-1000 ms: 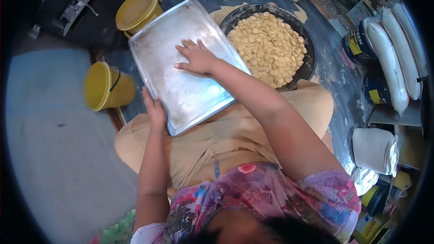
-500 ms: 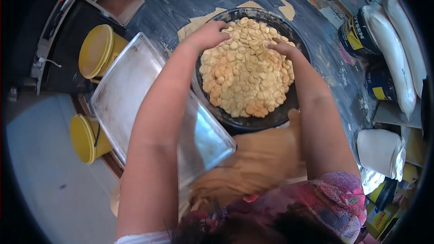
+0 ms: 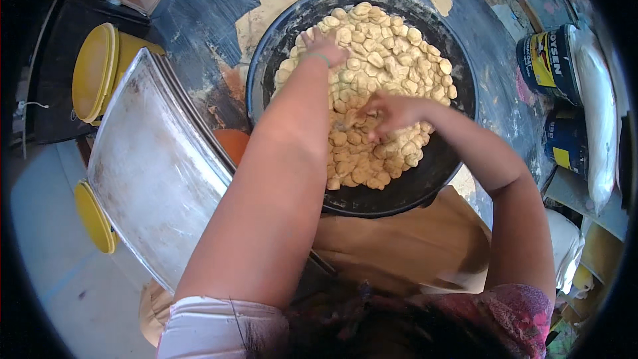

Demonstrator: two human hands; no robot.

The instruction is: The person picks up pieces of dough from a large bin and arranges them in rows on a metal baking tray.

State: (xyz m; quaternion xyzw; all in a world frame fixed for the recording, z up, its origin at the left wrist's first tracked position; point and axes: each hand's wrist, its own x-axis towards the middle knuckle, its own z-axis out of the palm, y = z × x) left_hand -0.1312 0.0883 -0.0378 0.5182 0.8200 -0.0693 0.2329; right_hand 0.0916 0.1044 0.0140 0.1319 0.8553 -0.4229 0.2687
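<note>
Bowl (image 3: 266, 73), in front of my knees: both hands are working in its dough pieces (image 3: 379, 60). Left hand (image 3: 323, 50) is resting, fingers spread; right hand (image 3: 389, 114) is pinching some. Tray (image 3: 159, 173), left of bowl: nothing moved onto it yet.

Makeshift bakery floor: dough pan (image 3: 266, 86), baking tray (image 3: 153, 179), buckets (image 3: 100, 70)

Both hands, left hand (image 3: 323, 46) and right hand (image 3: 385, 114), are sunk in pale dough pieces (image 3: 392, 60) in a black pan (image 3: 435, 179); metal tray (image 3: 159, 179) lies left.
</note>
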